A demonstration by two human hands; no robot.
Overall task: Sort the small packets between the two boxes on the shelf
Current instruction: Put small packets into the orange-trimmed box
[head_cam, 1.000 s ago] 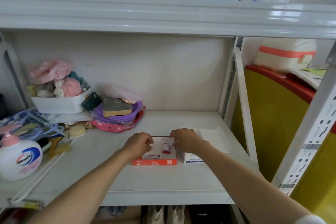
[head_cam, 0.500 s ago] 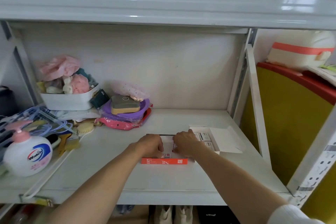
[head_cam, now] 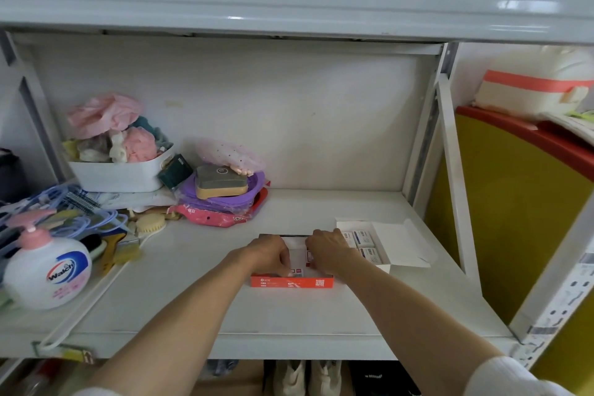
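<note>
An orange box (head_cam: 292, 282) lies open on the white shelf (head_cam: 289, 315), with small red-and-white packets (head_cam: 299, 270) inside it. Both my hands reach into this box. My left hand (head_cam: 271, 255) has its fingers curled down onto the packets at the left. My right hand (head_cam: 326, 249) pinches a small packet at the box's right side. Just to the right stands a white box (head_cam: 401, 246) with its flap open, and several white packets (head_cam: 364, 244) with blue print lie in it. My hands hide most of the orange box's contents.
At the shelf's back left are a white basket (head_cam: 119, 175) of pink items, a purple stack (head_cam: 221, 199) and a pink pouch. A hand-soap bottle (head_cam: 48, 270), hangers and brushes fill the left. A metal upright (head_cam: 450, 151) bounds the right side.
The view has tilted down and shifted, so both boxes show more fully. My hands have stayed inside the orange box, with the fingers moving slightly among the packets.
</note>
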